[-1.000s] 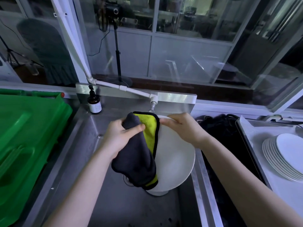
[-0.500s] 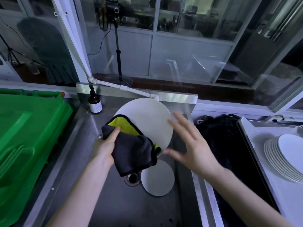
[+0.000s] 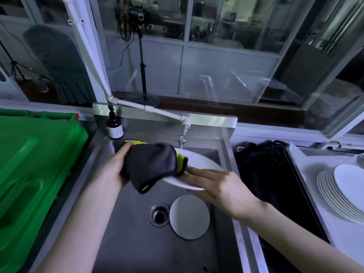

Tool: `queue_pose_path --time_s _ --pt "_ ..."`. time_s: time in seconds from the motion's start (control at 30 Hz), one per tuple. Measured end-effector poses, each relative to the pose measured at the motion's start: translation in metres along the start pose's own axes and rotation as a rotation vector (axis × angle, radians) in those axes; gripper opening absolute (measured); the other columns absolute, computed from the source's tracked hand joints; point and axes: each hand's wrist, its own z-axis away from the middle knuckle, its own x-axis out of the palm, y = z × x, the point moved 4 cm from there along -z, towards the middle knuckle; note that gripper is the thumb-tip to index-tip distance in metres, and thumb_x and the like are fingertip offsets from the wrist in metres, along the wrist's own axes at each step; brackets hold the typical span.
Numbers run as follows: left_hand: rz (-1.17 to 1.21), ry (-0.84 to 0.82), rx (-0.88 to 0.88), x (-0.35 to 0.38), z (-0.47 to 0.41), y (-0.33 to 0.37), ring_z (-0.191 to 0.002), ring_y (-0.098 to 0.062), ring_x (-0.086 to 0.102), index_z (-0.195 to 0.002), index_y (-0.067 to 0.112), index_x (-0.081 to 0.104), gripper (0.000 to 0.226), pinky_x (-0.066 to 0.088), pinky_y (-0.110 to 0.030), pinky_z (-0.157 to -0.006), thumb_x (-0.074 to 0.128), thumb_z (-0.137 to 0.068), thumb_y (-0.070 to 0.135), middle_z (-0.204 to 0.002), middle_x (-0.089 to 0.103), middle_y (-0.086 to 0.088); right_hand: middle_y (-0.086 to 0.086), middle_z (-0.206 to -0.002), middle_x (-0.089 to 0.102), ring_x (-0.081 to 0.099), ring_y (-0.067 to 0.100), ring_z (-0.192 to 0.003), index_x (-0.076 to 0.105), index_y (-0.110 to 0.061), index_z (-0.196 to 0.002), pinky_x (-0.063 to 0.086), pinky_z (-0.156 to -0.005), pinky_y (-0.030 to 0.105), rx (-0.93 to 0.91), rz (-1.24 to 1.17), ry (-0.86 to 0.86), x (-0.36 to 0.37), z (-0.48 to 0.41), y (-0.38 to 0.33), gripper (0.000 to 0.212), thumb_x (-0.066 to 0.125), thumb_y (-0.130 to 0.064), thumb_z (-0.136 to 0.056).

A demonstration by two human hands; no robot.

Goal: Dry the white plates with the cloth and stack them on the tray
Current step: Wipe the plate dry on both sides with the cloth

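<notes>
The left hand [image 3: 118, 168] grips the cloth [image 3: 151, 166] bunched over the left half of a white plate [image 3: 199, 160], held nearly flat above the sink [image 3: 226, 154]. The right hand [image 3: 222, 184] lies straight-fingered along its right rim and clamps nothing. A damp rim could likely slide off those fingers and drop onto the second plate [image 3: 189, 216] beside the drain [image 3: 159, 214]. The tap [image 3: 182, 137] hangs just above the far rim, so lifting risks a knock. The stack [image 3: 342, 194] sits at the tray's [image 3: 307, 166] right edge, across a dark bundle [image 3: 260, 170]; that route looks open.
</notes>
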Motion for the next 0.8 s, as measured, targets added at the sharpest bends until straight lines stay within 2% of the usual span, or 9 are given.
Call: queue_pose_path --time_s 0.07,0.17,0.27,0.4,0.5,0.53,0.6,0.67,0.8 --pt "0.199 0.076 0.107 -0.005 -0.002 0.003 -0.099 -0.016 0.069 -0.123 0.009 0.061 0.041 0.058 -0.026 -0.076 0.057 -0.097 0.040 -0.119 0.069 -0.008 -0.024 -0.102 0.073 0.070 0.002 -0.088 0.067 -0.027 -0.129 0.049 -0.068 0.017 0.242 -0.206 0.013 0.006 0.001 0.005 0.035 0.064 -0.035 -0.095" --pt "0.319 0.318 0.303 -0.015 0.008 0.009 -0.098 -0.017 0.070 -0.114 0.011 0.062 0.037 0.057 -0.035 -0.080 0.067 -0.090 0.040 -0.118 0.069 -0.005 -0.008 -0.067 0.058 0.056 0.007 -0.063 0.071 -0.012 -0.090 0.041 -0.059 0.022 0.556 -0.525 0.073 0.018 0.005 0.019 0.025 0.065 -0.036 -0.095" --pt "0.289 0.444 0.521 -0.007 0.024 0.015 -0.093 -0.012 0.072 -0.097 0.018 0.064 0.022 0.058 -0.033 -0.076 0.071 -0.088 0.037 -0.103 0.071 0.006 0.002 -0.075 0.069 0.068 0.021 -0.073 0.069 -0.008 -0.084 0.053 -0.064 0.037 0.770 -0.895 0.201 0.027 0.012 0.022 0.036 0.069 -0.044 -0.090" --pt "-0.057 0.471 0.860 0.015 0.049 0.019 -0.104 -0.010 0.066 -0.107 0.015 0.063 0.041 0.052 -0.031 -0.094 0.069 -0.080 0.046 -0.106 0.069 0.008 0.022 -0.094 0.074 0.073 0.037 -0.090 0.074 -0.013 -0.092 0.057 -0.080 0.057 0.950 -1.177 0.381 0.034 0.010 0.022 0.041 0.074 -0.051 -0.076" --pt "-0.512 0.258 1.103 0.055 0.070 0.003 -0.095 0.021 0.055 -0.114 0.018 0.063 0.048 0.039 -0.002 -0.083 0.068 -0.078 0.049 -0.100 0.062 0.027 0.030 -0.090 0.069 0.067 0.028 -0.077 0.069 -0.005 -0.089 0.051 -0.071 0.044 0.940 -1.134 0.425 0.036 -0.006 0.020 0.059 0.073 -0.061 -0.071" --pt "-0.638 0.109 1.138 0.070 0.073 -0.008 -0.107 0.018 0.054 -0.118 0.023 0.063 0.050 0.038 -0.005 -0.092 0.066 -0.078 0.052 -0.109 0.065 0.023 0.023 -0.084 0.071 0.065 0.025 -0.076 0.070 -0.007 -0.087 0.050 -0.071 0.042 0.927 -1.127 0.449 0.035 -0.013 0.017 0.059 0.069 -0.064 -0.073" --pt "-0.874 -0.085 1.203 0.091 0.073 -0.027 -0.139 -0.003 0.039 -0.134 0.022 0.056 0.061 0.027 -0.033 -0.116 0.056 -0.084 0.057 -0.141 0.055 0.009 0.011 -0.083 0.075 0.070 0.025 -0.083 0.076 -0.015 -0.084 0.053 -0.078 0.043 0.950 -1.151 0.506 0.035 -0.021 0.017 0.055 0.061 -0.068 -0.077" --pt "-1.000 -0.119 1.234 0.095 0.065 -0.029 -0.147 -0.008 0.025 -0.141 0.024 0.049 0.060 0.016 -0.058 -0.118 0.044 -0.091 0.057 -0.152 0.042 0.013 0.010 -0.086 0.077 0.072 0.029 -0.089 0.078 -0.019 -0.085 0.055 -0.083 0.048 0.975 -1.164 0.544 0.033 -0.024 0.018 0.058 0.054 -0.071 -0.078" --pt "-0.835 -0.162 1.063 0.087 0.045 -0.015 -0.147 -0.007 0.025 -0.137 0.026 0.053 0.051 0.027 -0.048 -0.117 0.047 -0.092 0.049 -0.149 0.044 0.013 0.011 -0.071 0.054 0.049 0.021 -0.070 0.054 0.010 -0.082 0.038 -0.066 0.039 0.942 -1.085 0.549 0.032 -0.020 0.011 0.091 0.052 -0.080 -0.074"
